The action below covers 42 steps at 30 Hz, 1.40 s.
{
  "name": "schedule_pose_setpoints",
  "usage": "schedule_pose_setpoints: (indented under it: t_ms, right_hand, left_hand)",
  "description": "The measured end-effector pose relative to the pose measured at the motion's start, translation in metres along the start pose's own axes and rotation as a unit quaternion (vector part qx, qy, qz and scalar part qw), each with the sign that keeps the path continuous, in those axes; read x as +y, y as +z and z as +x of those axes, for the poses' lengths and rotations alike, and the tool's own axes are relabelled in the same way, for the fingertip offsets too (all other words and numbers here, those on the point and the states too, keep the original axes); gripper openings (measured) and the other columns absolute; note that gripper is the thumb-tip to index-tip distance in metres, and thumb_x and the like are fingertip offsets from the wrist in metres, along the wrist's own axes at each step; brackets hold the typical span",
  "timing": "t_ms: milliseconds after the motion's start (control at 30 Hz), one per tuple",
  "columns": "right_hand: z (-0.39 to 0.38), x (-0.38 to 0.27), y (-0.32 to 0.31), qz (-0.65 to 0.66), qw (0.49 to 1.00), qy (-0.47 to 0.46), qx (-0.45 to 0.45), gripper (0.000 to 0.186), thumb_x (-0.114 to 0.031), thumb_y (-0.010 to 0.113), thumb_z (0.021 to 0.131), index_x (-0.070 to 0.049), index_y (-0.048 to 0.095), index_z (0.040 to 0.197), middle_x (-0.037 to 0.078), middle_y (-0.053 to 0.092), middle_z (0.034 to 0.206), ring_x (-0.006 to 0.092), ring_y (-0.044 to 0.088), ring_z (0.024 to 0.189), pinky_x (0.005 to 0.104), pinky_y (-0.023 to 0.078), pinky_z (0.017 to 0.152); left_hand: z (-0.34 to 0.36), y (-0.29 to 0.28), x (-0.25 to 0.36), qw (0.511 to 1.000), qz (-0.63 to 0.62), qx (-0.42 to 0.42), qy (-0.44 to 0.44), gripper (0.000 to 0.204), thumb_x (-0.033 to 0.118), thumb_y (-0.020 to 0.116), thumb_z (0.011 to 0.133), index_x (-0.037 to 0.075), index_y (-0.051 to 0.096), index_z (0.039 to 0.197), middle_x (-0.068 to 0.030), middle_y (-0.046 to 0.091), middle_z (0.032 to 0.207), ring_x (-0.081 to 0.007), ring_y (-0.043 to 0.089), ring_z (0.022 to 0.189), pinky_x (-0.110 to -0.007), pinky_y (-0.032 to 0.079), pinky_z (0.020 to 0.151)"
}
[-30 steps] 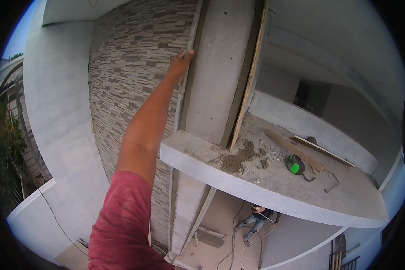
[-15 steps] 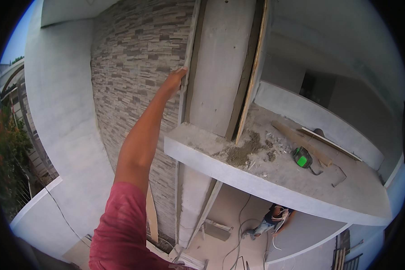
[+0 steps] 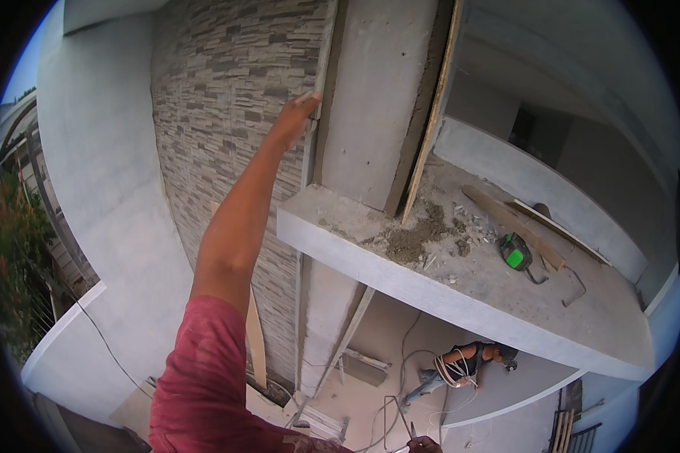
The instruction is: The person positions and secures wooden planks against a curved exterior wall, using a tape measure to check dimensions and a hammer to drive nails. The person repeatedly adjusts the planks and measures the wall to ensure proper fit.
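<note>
My left hand (image 3: 298,115) reaches up along a stone-patterned wall (image 3: 227,98). Its fingers are closed over the edge of a narrow grey board (image 3: 310,155) that runs down the left side of a smooth grey column face (image 3: 378,98). At the bottom edge, my right hand (image 3: 423,445) is partly cut off, its fingers closed on a thin bent metal rod (image 3: 387,419). Along the column's right side stands a wooden board (image 3: 432,113), with wet mortar beside it.
The concrete ledge (image 3: 461,302) bears mortar crumbs (image 3: 419,238), a green-and-black tape measure (image 3: 514,251), a wood plank (image 3: 506,223) and a bent metal hook (image 3: 574,291). Below, a person (image 3: 461,366) carries coiled white cable near cables on the floor. Plants (image 3: 19,257) grow at far left.
My left hand has shifted slightly up along the board's edge. My right hand has come into view with the metal rod. The person below now shows more fully, bent over.
</note>
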State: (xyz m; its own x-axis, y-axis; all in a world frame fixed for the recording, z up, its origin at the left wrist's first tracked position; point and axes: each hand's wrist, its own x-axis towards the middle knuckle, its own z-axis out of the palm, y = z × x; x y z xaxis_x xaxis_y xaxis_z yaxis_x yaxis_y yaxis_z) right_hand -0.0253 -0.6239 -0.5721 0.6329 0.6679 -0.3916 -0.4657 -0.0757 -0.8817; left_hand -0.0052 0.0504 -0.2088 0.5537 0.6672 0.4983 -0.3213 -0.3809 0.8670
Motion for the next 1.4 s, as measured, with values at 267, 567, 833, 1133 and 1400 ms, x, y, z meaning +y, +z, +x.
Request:
schedule_pose_setpoints:
  t_ms: [267,567,833,1133,1400]
  right_hand:
    - [-0.022,-0.073,0.04,-0.173,0.985,-0.008,0.006,0.013,-0.013,0.056,0.097,-0.006,0.063,0.106,-0.001,0.057,0.076,0.0072,0.051,0.066,0.0232,0.043,0.058]
    - [-0.059,-0.15,0.06,-0.092,0.992,-0.085,-0.01,0.009,-0.008,0.058,0.091,-0.003,0.062,0.098,0.001,0.058,0.074,0.0077,0.05,0.065,0.0214,0.041,0.061]
    - [-0.078,-0.229,0.039,0.031,0.846,-0.505,-0.17,0.023,-0.028,0.055,0.091,-0.01,0.061,0.103,0.001,0.052,0.071,0.018,0.046,0.061,0.0323,0.036,0.059]
    - [-0.011,-0.315,0.104,0.038,0.73,-0.676,-0.091,0.017,-0.018,0.04,0.104,-0.005,0.048,0.097,-0.004,0.033,0.052,0.0079,0.028,0.042,0.0269,0.034,0.046]
    - [0.056,-0.369,0.147,0.128,0.783,-0.607,-0.045,0.023,-0.025,0.036,0.108,-0.008,0.048,0.097,-0.006,0.023,0.052,0.006,0.021,0.043,0.024,0.029,0.045]
  left_hand:
    - [0.001,0.008,-0.005,0.999,-0.028,0.028,0.012,0.085,0.056,0.059,0.094,0.002,0.03,0.154,-0.0226,0.034,0.155,-0.0361,0.031,0.144,-0.048,0.03,0.115]
    - [-0.009,0.022,-0.014,0.997,-0.053,0.038,0.042,0.104,0.06,0.064,0.089,-0.006,0.017,0.154,-0.025,0.028,0.157,-0.0332,0.027,0.147,-0.045,0.023,0.118]
    - [-0.002,0.032,-0.044,0.988,-0.051,0.11,0.098,0.102,0.056,0.065,0.091,-0.015,0.022,0.149,-0.0315,0.035,0.151,-0.0319,0.039,0.139,-0.037,0.031,0.114]
    - [-0.013,0.04,-0.044,0.973,0.019,0.17,0.157,0.087,0.054,0.062,0.093,-0.012,0.037,0.144,-0.0275,0.045,0.145,-0.0321,0.044,0.135,-0.038,0.034,0.111]
    - [-0.011,0.042,-0.051,0.966,-0.012,0.175,0.189,0.067,0.043,0.063,0.095,-0.012,0.052,0.131,-0.0239,0.061,0.125,-0.0276,0.056,0.12,-0.035,0.041,0.103]
